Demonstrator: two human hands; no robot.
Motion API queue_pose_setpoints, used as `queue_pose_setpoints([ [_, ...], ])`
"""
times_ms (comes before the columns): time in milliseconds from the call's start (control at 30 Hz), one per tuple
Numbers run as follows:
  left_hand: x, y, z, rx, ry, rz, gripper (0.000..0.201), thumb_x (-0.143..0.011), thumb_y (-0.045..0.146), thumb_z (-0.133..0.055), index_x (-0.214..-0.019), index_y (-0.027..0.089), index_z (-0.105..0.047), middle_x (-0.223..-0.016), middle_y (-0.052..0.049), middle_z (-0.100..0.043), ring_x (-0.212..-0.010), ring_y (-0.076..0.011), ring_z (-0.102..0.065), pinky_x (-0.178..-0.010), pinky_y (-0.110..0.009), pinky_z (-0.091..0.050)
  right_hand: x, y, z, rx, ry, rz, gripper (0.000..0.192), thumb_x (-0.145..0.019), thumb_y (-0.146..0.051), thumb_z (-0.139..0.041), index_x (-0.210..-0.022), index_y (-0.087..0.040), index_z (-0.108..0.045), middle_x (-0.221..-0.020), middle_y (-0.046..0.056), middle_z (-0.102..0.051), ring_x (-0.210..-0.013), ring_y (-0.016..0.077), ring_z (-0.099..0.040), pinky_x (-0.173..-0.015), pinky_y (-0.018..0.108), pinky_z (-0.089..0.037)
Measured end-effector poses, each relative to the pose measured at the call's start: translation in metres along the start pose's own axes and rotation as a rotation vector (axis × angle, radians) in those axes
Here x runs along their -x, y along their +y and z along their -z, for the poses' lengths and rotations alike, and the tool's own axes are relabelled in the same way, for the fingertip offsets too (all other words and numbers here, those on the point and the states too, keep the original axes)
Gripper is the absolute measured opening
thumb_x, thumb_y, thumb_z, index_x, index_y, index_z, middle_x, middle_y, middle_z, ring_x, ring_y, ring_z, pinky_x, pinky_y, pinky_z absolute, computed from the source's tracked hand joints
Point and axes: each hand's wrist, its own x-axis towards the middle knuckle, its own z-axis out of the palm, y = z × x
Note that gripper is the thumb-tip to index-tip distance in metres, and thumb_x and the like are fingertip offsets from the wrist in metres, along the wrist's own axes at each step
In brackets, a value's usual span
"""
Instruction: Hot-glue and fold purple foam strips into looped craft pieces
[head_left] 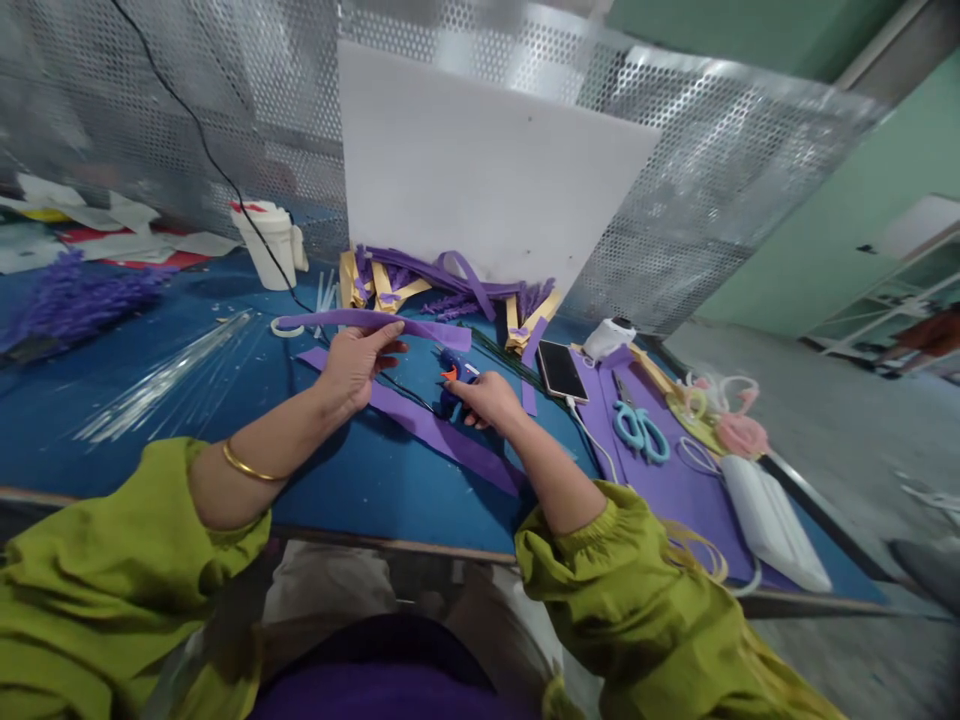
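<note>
On the blue table (360,480), the left hand (356,362) pinches a purple strip (375,322); the right hand (487,398) grips a glue gun (452,375).

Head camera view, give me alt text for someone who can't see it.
A person in green sleeves holds a purple strip in the left hand and grips a blue glue gun in the right hand over a blue table. Teal scissors and a phone lie to the right.

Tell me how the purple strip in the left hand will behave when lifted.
The purple strip is probably floppy: it bows across the left hand and its free ends droop. Thin and ribbon-like, it likely weighs little. Flat, so unlikely to roll.
</note>
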Motion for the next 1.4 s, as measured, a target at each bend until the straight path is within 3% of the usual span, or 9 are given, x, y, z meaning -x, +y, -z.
queue_pose_setpoints([
  [267, -0.002, 0.002, 0.001, 0.052, -0.007, 0.035, 0.027, -0.06, 0.026, -0.086, -0.079, 0.017, -0.07, -0.073, -0.002, -0.069, -0.063, -0.014, -0.065, -0.051, -0.021, -0.043, 0.011, -0.002, -0.001, -0.395, -0.019, -0.034, 0.022, -0.071, -0.026, -0.077, -0.061, -0.017, -0.059, -0.047, 0.002, -0.065, -0.04, 0.0143, -0.062, -0.038, 0.02, -0.049],
  [400, -0.002, 0.002, 0.001, 0.077, -0.022, 0.037, 0.027, -0.059, 0.027, -0.087, -0.078, 0.016, -0.07, -0.075, -0.003, -0.07, -0.067, -0.0162, -0.067, -0.053, -0.022, -0.045, 0.014, -0.004, -0.003, -0.628, -0.09, -0.002, 0.014, -0.072, -0.019, -0.076, -0.068, -0.015, -0.063, -0.06, 0.005, -0.07, -0.049, 0.0117, -0.065, -0.047, 0.018, -0.053],
  [533, -0.002, 0.0, 0.001, 0.09, -0.062, 0.054, 0.025, -0.06, 0.026, -0.086, -0.076, 0.015, -0.07, -0.075, -0.003, -0.07, -0.071, -0.0183, -0.069, -0.054, -0.023, -0.046, 0.013, -0.005, -0.007, -0.798, -0.105, 0.031, 0.012, -0.066, -0.015, -0.075, -0.067, -0.016, -0.063, -0.058, 0.001, -0.066, -0.059, 0.0141, -0.069, -0.052, 0.019, -0.054],
  [767, 0.0, -0.001, 0.0, 0.114, -0.108, 0.075, 0.02, -0.066, 0.023, -0.083, -0.077, 0.015, -0.068, -0.077, -0.005, -0.072, -0.072, -0.0185, -0.07, -0.056, -0.024, -0.049, 0.023, -0.01, -0.007, -0.906, -0.036, 0.187, 0.012, -0.063, -0.019, -0.073, -0.07, -0.01, -0.068, -0.066, 0.003, -0.068, -0.051, 0.0075, -0.059, -0.044, 0.016, -0.043],
  [900, 0.001, 0.001, -0.001, 0.089, -0.082, 0.08, 0.019, -0.067, 0.022, -0.081, -0.076, 0.015, -0.066, -0.076, -0.005, -0.072, -0.072, -0.0188, -0.071, -0.056, -0.023, -0.048, 0.023, -0.01, -0.003, -0.925, -0.037, 0.209, 0.015, -0.06, -0.013, -0.074, -0.071, -0.014, -0.065, -0.064, 0.0, -0.068, -0.056, 0.0097, -0.063, -0.052, 0.017, -0.05],
  [1000, 0.0, 0.001, -0.001, 0.091, -0.078, 0.065, 0.018, -0.067, 0.022, -0.081, -0.075, 0.015, -0.067, -0.076, -0.006, -0.072, -0.072, -0.0193, -0.072, -0.056, -0.023, -0.049, 0.021, -0.01, 0.0, -1.011, -0.071, 0.151, 0.019, -0.068, -0.022, -0.078, -0.074, -0.017, -0.062, -0.063, -0.003, -0.064, -0.059, 0.0108, -0.066, -0.055, 0.019, -0.053],
  [1100, -0.002, -0.001, 0.0, 0.094, -0.072, 0.044, 0.017, -0.066, 0.02, -0.082, -0.075, 0.014, -0.068, -0.076, -0.006, -0.072, -0.074, -0.0198, -0.072, -0.056, -0.024, -0.051, 0.019, -0.011, 0.002, -1.072, -0.018, 0.127, 0.024, -0.077, -0.037, -0.077, -0.075, -0.019, -0.061, -0.06, -0.005, -0.06, -0.051, 0.0083, -0.06, -0.05, 0.018, -0.052],
  [1300, -0.004, -0.003, 0.002, 0.103, -0.068, 0.026, 0.014, -0.068, 0.016, -0.08, -0.078, 0.013, -0.071, -0.078, -0.005, -0.073, -0.079, -0.0196, -0.071, -0.065, -0.026, -0.053, 0.027, -0.012, 0.002, -0.869, 0.158, 0.558, 0.025, -0.071, -0.033, -0.08, -0.089, -0.02, -0.068, -0.093, 0.001, -0.075, -0.059, 0.0089, -0.066, -0.052, 0.02, -0.048],
  [1400, -0.006, -0.003, 0.003, 0.102, -0.068, 0.009, 0.017, -0.066, 0.016, -0.082, -0.079, 0.014, -0.071, -0.08, -0.004, -0.074, -0.083, -0.0208, -0.072, -0.068, -0.026, -0.054, 0.038, -0.012, 0.001, -0.659, 0.196, 0.703, 0.018, -0.077, -0.035, -0.074, -0.087, -0.021, -0.069, -0.081, -0.001, -0.073, -0.053, 0.008, -0.059, -0.054, 0.022, -0.047],
])
